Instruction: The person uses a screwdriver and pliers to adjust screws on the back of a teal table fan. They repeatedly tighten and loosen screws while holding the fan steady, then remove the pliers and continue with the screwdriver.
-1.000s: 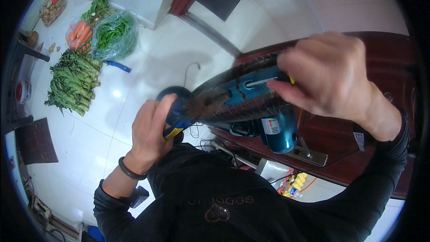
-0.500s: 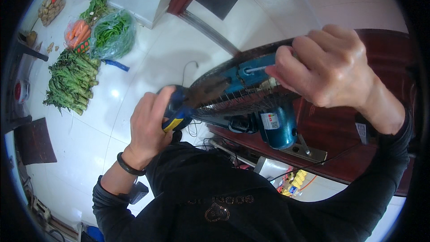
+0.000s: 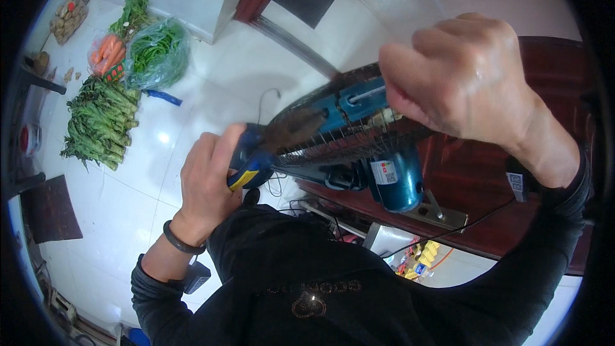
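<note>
In front of me an electric fan is seen edge-on, with a wire guard (image 3: 346, 138), a blue rim plate (image 3: 333, 115) and a teal motor housing (image 3: 398, 182). My left hand (image 3: 210, 176) is closed around a dark blue part with a yellow stripe (image 3: 243, 178) at the guard's left end; whether it belongs to the fan I cannot tell. A brown, worn-looking piece (image 3: 295, 129) lies beside it. My right hand (image 3: 458, 77) is a fist above the guard's right side. From it a thin metal shaft (image 3: 368, 95) reaches to the blue plate; its other end is hidden.
Leafy stalks (image 3: 102, 122), a bag of green peppers (image 3: 157, 54) and carrots (image 3: 107, 51) lie on the white floor at left. A sack of potatoes (image 3: 69, 19) stands farther back. A dark red door (image 3: 500, 198) with a handle is behind the fan; cables hang below.
My right hand has shifted slightly left and up, tilting over, and its fist now covers more of the shaft. My left hand has moved slightly left on the blue part.
</note>
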{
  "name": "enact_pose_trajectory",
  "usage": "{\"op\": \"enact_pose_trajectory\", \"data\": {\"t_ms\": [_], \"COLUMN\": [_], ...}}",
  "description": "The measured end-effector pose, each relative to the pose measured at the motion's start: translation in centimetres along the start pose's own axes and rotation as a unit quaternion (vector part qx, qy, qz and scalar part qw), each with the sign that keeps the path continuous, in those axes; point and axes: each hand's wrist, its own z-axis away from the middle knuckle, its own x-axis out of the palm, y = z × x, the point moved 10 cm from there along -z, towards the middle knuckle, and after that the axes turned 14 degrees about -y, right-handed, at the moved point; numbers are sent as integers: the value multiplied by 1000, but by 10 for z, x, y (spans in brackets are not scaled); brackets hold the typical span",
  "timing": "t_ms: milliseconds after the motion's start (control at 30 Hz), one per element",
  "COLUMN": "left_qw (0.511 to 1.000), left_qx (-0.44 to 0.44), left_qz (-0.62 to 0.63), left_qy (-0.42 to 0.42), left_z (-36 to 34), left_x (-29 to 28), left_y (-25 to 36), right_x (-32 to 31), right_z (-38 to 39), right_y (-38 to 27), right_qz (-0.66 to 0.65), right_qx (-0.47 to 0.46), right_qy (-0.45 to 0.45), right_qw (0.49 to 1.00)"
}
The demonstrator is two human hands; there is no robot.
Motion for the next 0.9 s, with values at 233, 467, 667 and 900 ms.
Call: {"op": "enact_pose_trajectory", "data": {"t_ms": [233,467,667,900], "left_qw": [1000,1000,1000,999], "left_qx": [-3,-1,3,19], "left_qz": [0,-16,-16,-35], "left_qy": [-13,-22,-13,-5], "left_z": [0,-4,-7,-8], "left_x": [1,0,-2,-1], "left_y": [-3,1,6,7], "right_x": [3,61,64,56], "right_z": [6,9,7,13], "right_y": [22,49,45,42], "right_qz": [-215,-623,-370,-612], "right_qx": [29,95,37,53], "right_qy": [48,-234,-329,-253], "right_qw": [975,740,868,747]}}
